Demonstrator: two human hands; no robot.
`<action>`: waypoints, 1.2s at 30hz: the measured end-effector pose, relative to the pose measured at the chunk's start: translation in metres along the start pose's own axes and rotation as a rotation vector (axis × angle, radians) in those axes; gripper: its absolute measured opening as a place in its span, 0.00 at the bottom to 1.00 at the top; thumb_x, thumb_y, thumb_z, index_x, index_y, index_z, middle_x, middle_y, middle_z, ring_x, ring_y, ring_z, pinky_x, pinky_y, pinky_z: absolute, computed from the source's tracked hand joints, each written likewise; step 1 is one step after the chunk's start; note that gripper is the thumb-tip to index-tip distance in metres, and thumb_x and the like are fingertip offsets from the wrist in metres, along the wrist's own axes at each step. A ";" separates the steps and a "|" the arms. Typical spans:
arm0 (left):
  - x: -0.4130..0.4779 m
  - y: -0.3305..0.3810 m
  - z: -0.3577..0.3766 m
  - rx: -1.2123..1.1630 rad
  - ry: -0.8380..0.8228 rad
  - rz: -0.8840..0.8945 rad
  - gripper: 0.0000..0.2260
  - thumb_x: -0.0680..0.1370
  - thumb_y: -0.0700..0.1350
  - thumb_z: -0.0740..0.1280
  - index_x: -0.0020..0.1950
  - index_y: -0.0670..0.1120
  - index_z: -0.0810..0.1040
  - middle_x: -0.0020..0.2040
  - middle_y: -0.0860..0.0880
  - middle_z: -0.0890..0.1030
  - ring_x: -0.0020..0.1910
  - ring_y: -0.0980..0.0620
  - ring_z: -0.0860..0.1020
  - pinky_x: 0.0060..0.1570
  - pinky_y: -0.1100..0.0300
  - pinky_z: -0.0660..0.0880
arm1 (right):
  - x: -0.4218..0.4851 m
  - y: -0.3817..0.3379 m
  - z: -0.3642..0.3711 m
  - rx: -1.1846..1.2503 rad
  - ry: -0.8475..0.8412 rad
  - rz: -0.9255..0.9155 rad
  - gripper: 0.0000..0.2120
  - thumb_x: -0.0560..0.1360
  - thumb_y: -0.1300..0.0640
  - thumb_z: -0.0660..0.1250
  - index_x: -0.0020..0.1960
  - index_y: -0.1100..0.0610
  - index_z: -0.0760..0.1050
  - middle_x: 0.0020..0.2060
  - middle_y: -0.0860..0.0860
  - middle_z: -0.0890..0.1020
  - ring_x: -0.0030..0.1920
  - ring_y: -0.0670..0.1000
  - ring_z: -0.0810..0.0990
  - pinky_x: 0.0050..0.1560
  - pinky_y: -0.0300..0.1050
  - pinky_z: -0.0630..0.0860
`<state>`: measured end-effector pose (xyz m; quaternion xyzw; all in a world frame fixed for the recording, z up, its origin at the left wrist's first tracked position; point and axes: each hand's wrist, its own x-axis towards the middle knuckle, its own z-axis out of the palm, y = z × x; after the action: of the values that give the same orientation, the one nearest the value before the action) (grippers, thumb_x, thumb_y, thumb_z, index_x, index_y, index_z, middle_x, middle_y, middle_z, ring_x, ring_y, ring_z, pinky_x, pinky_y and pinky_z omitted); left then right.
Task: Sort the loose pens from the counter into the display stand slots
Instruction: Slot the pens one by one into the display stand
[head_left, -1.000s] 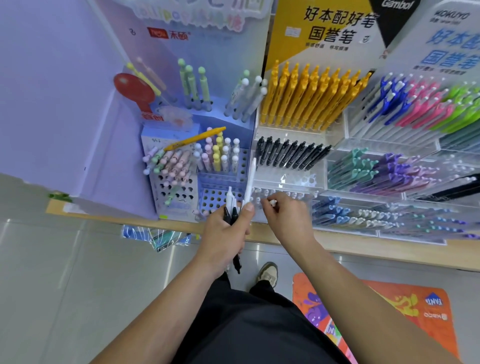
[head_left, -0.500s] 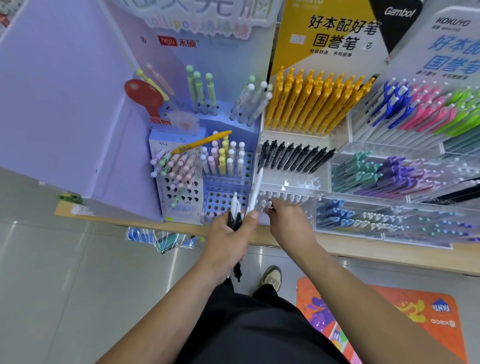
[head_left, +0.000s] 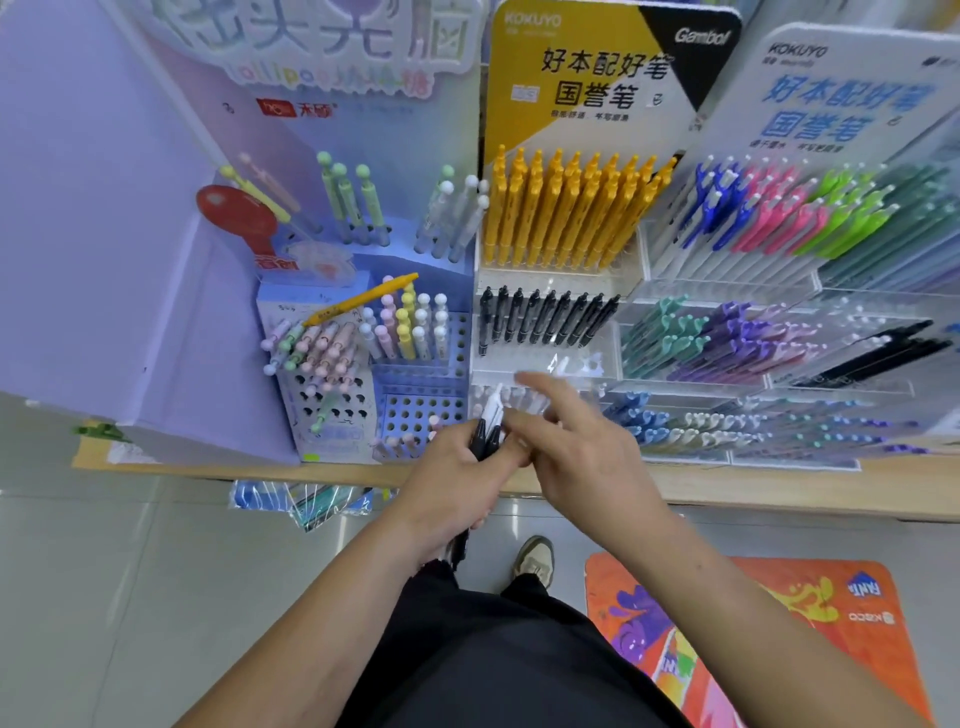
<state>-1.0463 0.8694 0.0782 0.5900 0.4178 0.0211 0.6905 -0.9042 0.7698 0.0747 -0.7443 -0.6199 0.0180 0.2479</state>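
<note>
1. We are seeing the left hand (head_left: 457, 483) gripping a bundle of pens (head_left: 488, 428), fingers curled round it, tips sticking up above the thumb.
2. The right hand (head_left: 587, 457) is hovering just beside the bundle, fingers loosely spread and blurred; pinching anything, we cannot tell.
3. The display stand (head_left: 571, 366) is sitting just beyond the fingertips.

Setting: stationery shop. Just beyond the left hand (head_left: 457, 483) gripping loose pens (head_left: 488, 421), tiered display stands (head_left: 519, 359) hold colour-sorted pen rows (head_left: 561, 208) under printed KOKUYO header cards (head_left: 587, 78). A wooden counter (head_left: 779, 488) runs either side of the grip; branded floor mat (head_left: 779, 623) lies below-right of it
</note>
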 end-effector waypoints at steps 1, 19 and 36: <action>0.001 0.002 0.002 0.019 -0.025 0.012 0.16 0.79 0.60 0.70 0.42 0.48 0.81 0.28 0.47 0.69 0.25 0.49 0.68 0.31 0.52 0.68 | 0.000 0.006 -0.002 -0.016 0.047 -0.064 0.15 0.75 0.63 0.64 0.58 0.54 0.82 0.59 0.52 0.81 0.48 0.53 0.82 0.33 0.48 0.79; 0.010 -0.012 0.005 -0.137 0.279 0.036 0.27 0.82 0.58 0.69 0.52 0.30 0.74 0.28 0.46 0.66 0.26 0.48 0.66 0.29 0.55 0.67 | -0.005 0.025 0.035 0.698 0.205 0.762 0.09 0.79 0.61 0.71 0.54 0.49 0.80 0.42 0.49 0.85 0.42 0.51 0.85 0.47 0.50 0.82; 0.010 -0.021 0.001 -0.236 0.319 -0.003 0.17 0.83 0.51 0.69 0.47 0.36 0.77 0.26 0.47 0.68 0.25 0.49 0.66 0.30 0.55 0.69 | -0.005 0.025 0.060 0.300 -0.024 0.464 0.09 0.78 0.66 0.65 0.56 0.57 0.77 0.52 0.49 0.77 0.45 0.46 0.77 0.48 0.52 0.79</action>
<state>-1.0494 0.8676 0.0554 0.4937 0.5172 0.1621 0.6801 -0.9028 0.7831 0.0113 -0.8209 -0.4263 0.1747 0.3375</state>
